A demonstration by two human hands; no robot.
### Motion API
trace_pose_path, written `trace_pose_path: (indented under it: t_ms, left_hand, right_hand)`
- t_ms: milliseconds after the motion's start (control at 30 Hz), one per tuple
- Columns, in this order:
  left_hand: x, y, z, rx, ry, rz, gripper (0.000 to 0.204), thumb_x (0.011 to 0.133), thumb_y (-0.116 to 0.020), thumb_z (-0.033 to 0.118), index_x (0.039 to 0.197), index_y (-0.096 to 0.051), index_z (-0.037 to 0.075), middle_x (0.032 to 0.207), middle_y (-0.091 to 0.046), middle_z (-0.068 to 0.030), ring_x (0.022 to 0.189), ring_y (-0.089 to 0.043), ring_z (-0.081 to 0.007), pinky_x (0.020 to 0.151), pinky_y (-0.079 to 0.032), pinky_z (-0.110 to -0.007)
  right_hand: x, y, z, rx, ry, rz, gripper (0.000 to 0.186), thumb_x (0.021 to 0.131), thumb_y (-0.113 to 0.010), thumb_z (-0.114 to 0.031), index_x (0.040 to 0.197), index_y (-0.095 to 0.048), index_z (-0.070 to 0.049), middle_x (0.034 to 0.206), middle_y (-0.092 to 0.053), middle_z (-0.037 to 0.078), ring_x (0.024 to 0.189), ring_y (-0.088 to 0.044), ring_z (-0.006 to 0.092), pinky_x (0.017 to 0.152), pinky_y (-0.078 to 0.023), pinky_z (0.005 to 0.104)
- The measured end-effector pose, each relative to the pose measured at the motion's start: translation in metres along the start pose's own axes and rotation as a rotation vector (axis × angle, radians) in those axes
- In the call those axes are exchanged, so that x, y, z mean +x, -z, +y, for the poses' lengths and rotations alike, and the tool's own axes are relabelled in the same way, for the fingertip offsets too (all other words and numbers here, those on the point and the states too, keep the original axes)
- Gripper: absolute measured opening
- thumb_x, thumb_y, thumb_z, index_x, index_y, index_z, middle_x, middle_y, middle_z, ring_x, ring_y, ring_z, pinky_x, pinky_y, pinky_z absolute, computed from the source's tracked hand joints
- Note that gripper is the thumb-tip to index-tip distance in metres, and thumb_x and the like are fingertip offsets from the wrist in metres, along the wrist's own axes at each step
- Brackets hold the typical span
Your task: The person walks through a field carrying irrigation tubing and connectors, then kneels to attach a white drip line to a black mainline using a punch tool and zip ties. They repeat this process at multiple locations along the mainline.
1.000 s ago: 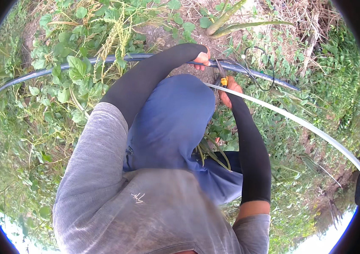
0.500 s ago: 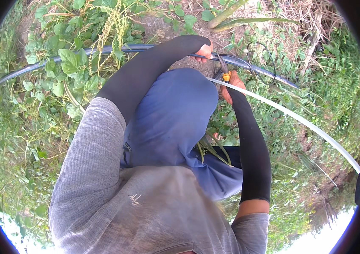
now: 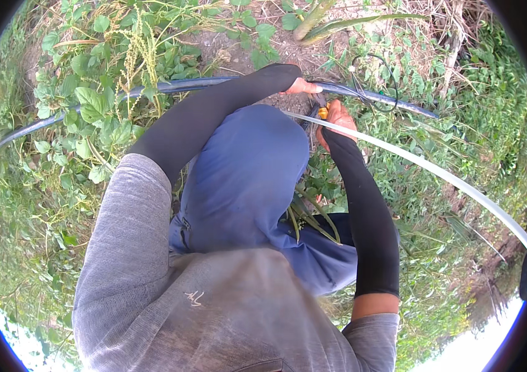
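A dark blue-black hose curves across the ground ahead of my raised knee. My left hand is closed around it, thumb pointing right. Just right of it, my right hand grips a plier-like hand tool with orange on its handles. The tool's dark jaws meet the left thumb at the hose; what lies between them is hidden. A thin black tube loops above the hose, right of both hands.
A white tube or strip runs from near my knee past my right wrist to the right edge. Leafy weeds surround me, with bare soil and dry straw farther off. Green pods or stems lie by my leg.
My left hand has slid slightly right and down, its thumb now at the tool's jaws. The tool has tilted and sits closer to the left hand. The view has shifted a little.
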State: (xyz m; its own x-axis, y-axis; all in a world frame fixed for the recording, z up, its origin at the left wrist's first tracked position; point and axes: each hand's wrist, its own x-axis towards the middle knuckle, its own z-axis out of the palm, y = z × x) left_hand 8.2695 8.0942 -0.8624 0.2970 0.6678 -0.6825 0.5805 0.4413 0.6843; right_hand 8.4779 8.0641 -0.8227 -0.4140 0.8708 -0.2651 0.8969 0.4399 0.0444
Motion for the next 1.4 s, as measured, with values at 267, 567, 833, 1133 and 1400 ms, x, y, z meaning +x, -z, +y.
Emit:
trace_pose_path:
  t_ms: [267,567,833,1133,1400]
  left_hand:
    - [-0.01,-0.016,-0.01,0.072,0.009,0.279,0.069,0.065,-0.064,0.072,0.077,-0.067,0.005,0.072,-0.061,-0.0098,0.068,-0.061,-0.0221,0.063,-0.048,-0.035]
    - [-0.012,-0.021,-0.012,0.033,-0.034,0.363,0.065,0.064,-0.065,0.07,0.071,-0.065,0.005,0.07,-0.062,-0.0107,0.071,-0.063,-0.0249,0.068,-0.048,-0.036]
    - [-0.022,-0.025,-0.008,-0.021,-0.012,0.46,0.059,0.065,-0.067,0.066,0.075,-0.065,0.008,0.073,-0.064,-0.0098,0.079,-0.064,-0.0255,0.072,-0.048,-0.036]
    - [-0.02,-0.021,-0.007,0.055,-0.001,0.345,0.065,0.068,-0.062,0.069,0.09,-0.07,0.009,0.097,-0.064,-0.0095,0.094,-0.061,-0.0248,0.08,-0.047,-0.036]
    - [-0.017,-0.017,-0.006,0.124,-0.013,0.259,0.057,0.07,-0.064,0.063,0.092,-0.068,0.011,0.092,-0.065,-0.0082,0.089,-0.063,-0.0255,0.078,-0.048,-0.037]
  right_hand:
    - [-0.004,0.007,-0.009,0.014,-0.038,-0.058,0.035,0.07,-0.063,-0.012,0.099,-0.045,-0.003,0.094,-0.058,0.02,0.082,-0.063,0.0366,0.071,-0.052,0.042]
    - [-0.006,0.005,-0.012,0.06,-0.031,-0.032,0.032,0.071,-0.062,-0.01,0.097,-0.044,-0.003,0.094,-0.056,0.021,0.083,-0.062,0.0381,0.072,-0.051,0.0432]
    - [-0.007,0.007,-0.015,0.066,-0.037,-0.06,0.034,0.07,-0.063,-0.009,0.097,-0.044,-0.002,0.094,-0.056,0.021,0.084,-0.062,0.0385,0.073,-0.051,0.043]
    - [-0.004,-0.004,-0.013,0.066,-0.075,-0.056,0.031,0.073,-0.065,-0.014,0.096,-0.047,-0.005,0.094,-0.057,0.019,0.087,-0.06,0.0395,0.074,-0.049,0.047]
    - [-0.006,-0.027,-0.008,-0.05,-0.042,0.182,0.017,0.08,-0.058,-0.017,0.093,-0.05,-0.009,0.087,-0.053,0.011,0.082,-0.059,0.0315,0.066,-0.048,0.0454]
